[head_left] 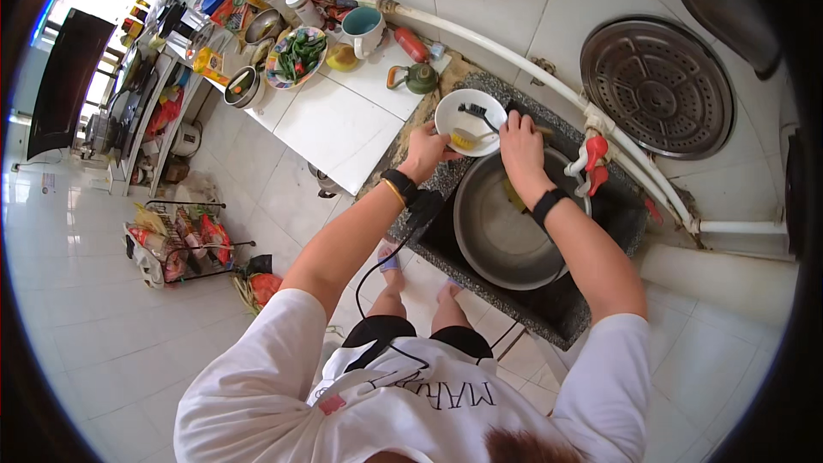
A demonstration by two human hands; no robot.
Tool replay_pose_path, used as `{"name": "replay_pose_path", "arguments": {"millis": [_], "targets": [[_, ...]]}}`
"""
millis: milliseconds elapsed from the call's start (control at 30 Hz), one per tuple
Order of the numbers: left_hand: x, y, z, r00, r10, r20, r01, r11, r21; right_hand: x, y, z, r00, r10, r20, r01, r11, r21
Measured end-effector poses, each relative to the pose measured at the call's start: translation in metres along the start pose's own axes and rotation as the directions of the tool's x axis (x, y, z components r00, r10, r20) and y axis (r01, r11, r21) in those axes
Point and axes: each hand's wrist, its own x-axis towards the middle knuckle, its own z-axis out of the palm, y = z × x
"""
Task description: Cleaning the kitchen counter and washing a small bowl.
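Note:
A white bowl is at the back left corner of the dark stone sink, over its rim. Inside it lie a brush with black bristles and a brush with yellow bristles. My left hand grips the bowl's left side, thumb at the rim. Curled fingers of my right hand meet the bowl's right edge, where the brush handles end; its grip is hidden. Below both hands, a wide grey metal basin sits in the sink, with a yellowish-green thing inside, partly covered by my right forearm.
Red-handled taps and a white pipe run along the wall, near a hanging perforated steamer plate. On the tiled counter stand a green kettle-shaped pot, a mug and a plate of greens. A black cable hangs before me.

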Motion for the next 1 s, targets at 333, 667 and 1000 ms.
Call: {"name": "replay_pose_path", "arguments": {"millis": [333,667,1000], "targets": [[0.077,0.008,0.003,0.998,0.062,-0.031,-0.063,0.996,-0.055,0.061,0.006,0.000,0.973,0.223,0.054,-0.222,0.854,0.471],[0.069,0.006,0.010,0.985,0.153,0.074,-0.170,0.925,0.340,0.088,-0.010,0.016,0.939,0.341,-0.047,-0.125,0.464,0.877],[-0.079,-0.013,-0.013,0.976,0.195,0.101,-0.214,0.752,0.623,-0.106,-0.034,0.018,0.977,0.089,0.193,-0.210,0.270,0.940]]}}
